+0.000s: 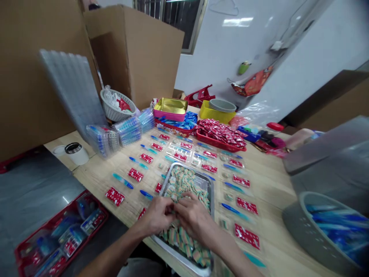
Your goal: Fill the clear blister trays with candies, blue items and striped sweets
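Note:
A metal tray (211,215) holds many small square pieces (184,240) with tan and green bands. Above its middle, my left hand (160,215) and my right hand (193,215) meet at the fingertips. The left fingers are curled into a pinch. My right fingers are bent and pressed together close to it. Whatever lies between the fingertips is too small and hidden to make out. Around the tray, clear plastic packs lie in rows with red spotted packets (248,235) and blue pen-like items (235,211).
A red tray of spotted packets (221,134) and a pink tin (170,109) stand at the back. Stacked clear plastic packs (127,130) and a white cup (76,154) are at left. A grey basket (314,227) stands right; a red crate (95,227) sits lower left.

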A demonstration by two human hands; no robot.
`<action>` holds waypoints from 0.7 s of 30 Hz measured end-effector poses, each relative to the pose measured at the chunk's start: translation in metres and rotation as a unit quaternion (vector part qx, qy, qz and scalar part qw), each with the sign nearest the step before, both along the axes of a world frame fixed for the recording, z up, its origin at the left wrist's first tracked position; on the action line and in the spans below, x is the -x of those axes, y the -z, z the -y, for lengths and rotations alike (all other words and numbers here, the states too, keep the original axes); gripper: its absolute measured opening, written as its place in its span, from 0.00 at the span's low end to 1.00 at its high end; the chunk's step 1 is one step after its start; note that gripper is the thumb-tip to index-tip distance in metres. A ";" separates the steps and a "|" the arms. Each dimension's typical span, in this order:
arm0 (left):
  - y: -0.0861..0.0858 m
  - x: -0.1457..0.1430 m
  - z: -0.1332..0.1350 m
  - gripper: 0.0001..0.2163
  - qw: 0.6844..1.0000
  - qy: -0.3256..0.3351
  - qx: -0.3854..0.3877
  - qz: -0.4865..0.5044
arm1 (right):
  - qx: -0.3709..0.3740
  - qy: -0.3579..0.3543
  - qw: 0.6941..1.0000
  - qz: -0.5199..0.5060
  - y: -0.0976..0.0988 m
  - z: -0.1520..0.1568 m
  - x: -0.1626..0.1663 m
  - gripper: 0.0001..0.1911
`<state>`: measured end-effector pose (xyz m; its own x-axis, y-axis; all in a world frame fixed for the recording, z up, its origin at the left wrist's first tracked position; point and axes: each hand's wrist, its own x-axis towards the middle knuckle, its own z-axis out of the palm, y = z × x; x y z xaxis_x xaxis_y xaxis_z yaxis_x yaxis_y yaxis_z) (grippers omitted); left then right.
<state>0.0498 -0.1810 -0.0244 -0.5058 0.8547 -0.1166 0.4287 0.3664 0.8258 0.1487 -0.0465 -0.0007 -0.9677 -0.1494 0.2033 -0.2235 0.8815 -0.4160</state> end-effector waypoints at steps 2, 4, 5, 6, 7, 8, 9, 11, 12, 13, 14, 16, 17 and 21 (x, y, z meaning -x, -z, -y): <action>0.000 0.009 0.011 0.05 0.999 -0.042 -0.001 -0.022 | 0.067 0.023 0.997 0.014 -0.005 -0.005 0.018 0.08; 0.002 0.017 0.024 0.06 0.993 -0.084 0.007 -0.087 | 0.159 0.076 0.983 0.041 -0.001 -0.010 0.042 0.06; 0.005 0.021 0.031 0.05 0.986 -0.098 0.015 -0.131 | 0.200 0.106 0.972 0.060 0.004 -0.011 0.055 0.05; 0.009 0.025 0.037 0.02 0.979 -0.103 0.022 -0.176 | 0.228 0.134 0.961 0.079 0.010 -0.010 0.069 0.04; 0.013 0.028 0.043 0.01 0.971 -0.099 0.026 -0.217 | 0.242 0.157 0.953 0.097 0.018 -0.008 0.083 0.03; 0.019 0.031 0.047 0.02 0.963 -0.089 0.028 -0.251 | 0.243 0.175 0.948 0.110 0.026 -0.005 0.095 0.03; 0.025 0.034 0.050 0.03 0.957 -0.077 0.028 -0.279 | 0.234 0.192 0.946 0.116 0.034 0.000 0.107 0.02; 0.036 0.038 0.054 0.09 0.948 -0.057 0.024 -0.314 | 0.204 0.215 0.948 0.120 0.047 0.010 0.124 0.03; 0.041 0.040 0.055 0.11 0.945 -0.051 0.024 -0.323 | 0.188 0.223 0.949 0.120 0.051 0.015 0.130 0.03; 0.045 0.041 0.056 0.14 0.943 -0.046 0.025 -0.328 | 0.170 0.232 0.950 0.120 0.054 0.020 0.134 0.03; 0.048 0.043 0.056 0.15 0.942 -0.042 0.026 -0.332 | 0.151 0.239 0.952 0.120 0.055 0.024 0.137 0.03; 0.050 0.045 0.057 0.14 0.942 -0.026 0.026 -0.333 | 0.110 0.248 0.955 0.121 0.055 0.030 0.139 0.04; 0.050 0.046 0.057 0.13 0.943 -0.018 0.025 -0.332 | 0.090 0.250 0.957 0.121 0.054 0.032 0.140 0.04; 0.046 0.050 0.058 0.09 0.946 -0.005 0.017 -0.323 | 0.009 0.240 0.965 0.109 0.053 0.041 0.140 0.06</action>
